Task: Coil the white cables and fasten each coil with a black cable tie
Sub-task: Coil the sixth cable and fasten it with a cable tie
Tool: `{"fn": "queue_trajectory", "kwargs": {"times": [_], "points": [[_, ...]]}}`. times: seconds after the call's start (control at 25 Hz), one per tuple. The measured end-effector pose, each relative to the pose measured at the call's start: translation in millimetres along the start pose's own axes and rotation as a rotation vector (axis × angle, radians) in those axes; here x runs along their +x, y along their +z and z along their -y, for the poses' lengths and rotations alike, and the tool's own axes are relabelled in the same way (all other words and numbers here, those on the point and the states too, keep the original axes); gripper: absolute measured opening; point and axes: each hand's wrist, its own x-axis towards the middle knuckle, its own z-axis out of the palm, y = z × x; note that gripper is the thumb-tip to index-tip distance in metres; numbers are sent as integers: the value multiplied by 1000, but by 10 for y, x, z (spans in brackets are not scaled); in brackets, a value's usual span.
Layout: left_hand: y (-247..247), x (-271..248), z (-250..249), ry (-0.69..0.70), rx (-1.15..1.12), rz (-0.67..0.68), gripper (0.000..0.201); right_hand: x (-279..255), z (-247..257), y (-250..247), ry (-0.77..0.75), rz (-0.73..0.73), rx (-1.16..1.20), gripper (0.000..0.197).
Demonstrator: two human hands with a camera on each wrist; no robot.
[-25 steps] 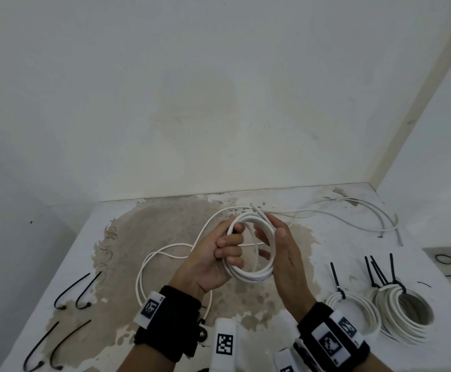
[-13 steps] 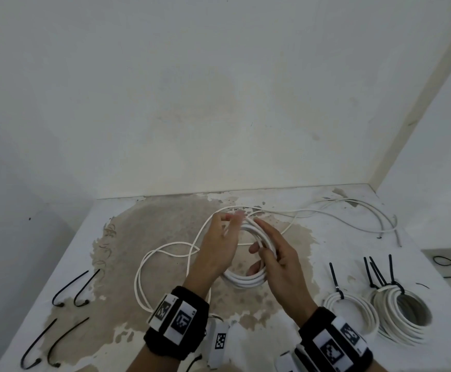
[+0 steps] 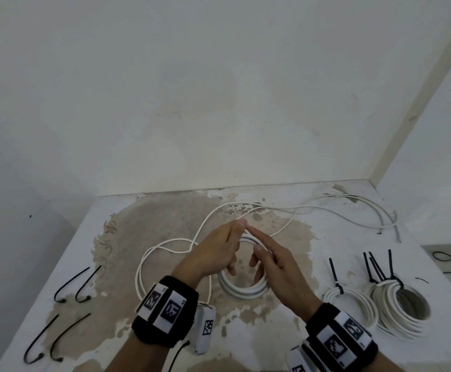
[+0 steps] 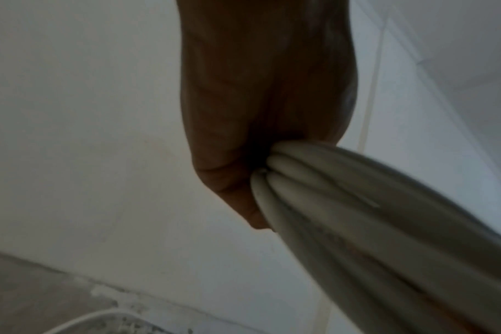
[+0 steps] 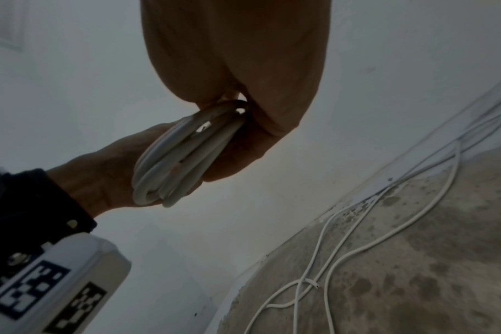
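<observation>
A half-wound coil of white cable [image 3: 245,289] hangs between both hands above the stained table [image 3: 347,245]. My left hand [image 3: 239,232], back up, pinches the coil's top strands. My right hand [image 3: 253,238] grips the same top from the right, index finger stretched along the strands. The cable's loose tail [image 3: 165,244] loops to the left and trails off to the back right. The right wrist view shows the bundled coil [image 5: 183,156] with my right hand [image 5: 243,126] on it and my left hand [image 5: 114,167] behind it. In the left wrist view the strands [image 4: 343,214] run out of my left hand [image 4: 261,158].
Several loose black cable ties [image 3: 71,283] lie at the table's left edge. Two tied coils [image 3: 350,302] [image 3: 401,310] sit at the right, black tie tails sticking up. More loose white cable [image 3: 366,210] lies by the back right corner. Walls close the back and right.
My left hand has turned over from a palm-side grip to pinching the coil's top, back up. Both hands and the coil have sunk a little towards the table.
</observation>
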Motion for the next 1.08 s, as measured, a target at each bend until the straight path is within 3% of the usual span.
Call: {"fn": "queue_trajectory", "kwargs": {"times": [0.16, 0.32, 0.52, 0.64, 0.76, 0.84, 1.08], "points": [[54, 1, 8, 0, -42, 28, 41, -1, -24, -26, -1, 12, -38, 46], [111, -11, -47, -31, -164, -70, 44, 24, 5, -21, -40, -30, -29, 41], [101, -24, -84, -116, -82, -2, 84, 51, -47, -25, -63, -30, -121, 42], [138, -9, -41, -112, -110, -12, 80, 39, 67, 2, -32, -16, -51, 31], [212, -27, -34, -56, -15, -13, 80, 41, 168, 48, 37, -91, 63, 22], [242, -17, -34, -23, 45, -30, 83, 61, 207, 59, 79, -130, 114, 22], [278, 3, 81, 126, 69, -94, 65, 80, 284, 9, 117, -96, 190, 24]]}}
